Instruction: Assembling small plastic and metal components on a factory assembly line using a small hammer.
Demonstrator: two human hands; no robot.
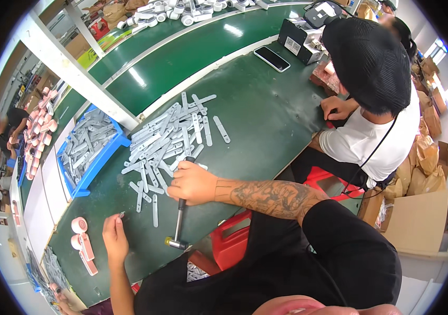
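My right hand [192, 182] is wrapped round the black handle of a small mallet [179, 223]. Its head, with a yellowish face, points toward me at the table's near edge. On the left, my left hand [114, 237] has its fingers curled together at the tips, with a tiny greyish bit showing there that I cannot make out. A loose heap of flat grey plastic strips [163, 137] lies just beyond my right hand. Pink plastic parts with round heads [83, 245] rest on the table to the left of my left hand.
A blue bin [98, 158] full of grey strips stands at the left, near a white post [71, 68]. A phone [272, 58] and a black device [298, 42] lie farther off. A co-worker in a black cap [369, 63] sits at right. Beyond runs a green conveyor [176, 63].
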